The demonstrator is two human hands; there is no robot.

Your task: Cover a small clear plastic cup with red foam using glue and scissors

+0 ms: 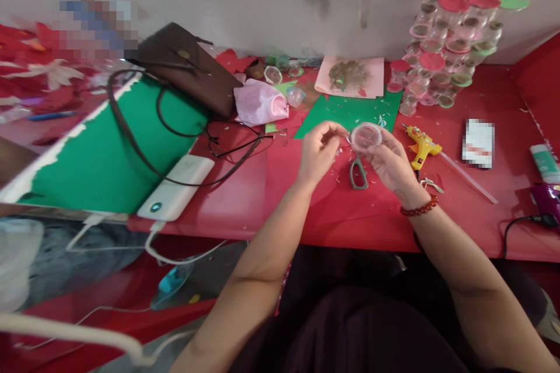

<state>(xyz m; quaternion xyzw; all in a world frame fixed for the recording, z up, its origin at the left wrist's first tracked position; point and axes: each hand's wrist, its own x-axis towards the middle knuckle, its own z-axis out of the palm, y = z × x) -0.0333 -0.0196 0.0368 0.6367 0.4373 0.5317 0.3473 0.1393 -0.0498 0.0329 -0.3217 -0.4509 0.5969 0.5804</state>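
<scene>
My right hand [389, 166], with a beaded bracelet at its wrist, grips a small clear plastic cup [366, 137] by its right side; the cup's round face is turned up toward me. Close to the cup's left edge, my left hand [321, 151] is closed in a pinch. A small pale bit shows at its fingertips, too small to name. Below the cup lies a pair of scissors [359, 176], of which a grey handle loop shows. Under both hands is red paper [289, 186] with small scraps on it.
To the right are a yellow glue gun [422, 148], a glue stick [470, 178] and a blurred phone-sized item [478, 143]. A hanging tower of plastic cups [455, 41] stands behind. Left are a brown bag [184, 67], eyeglasses [234, 143] and a white power bank [177, 187].
</scene>
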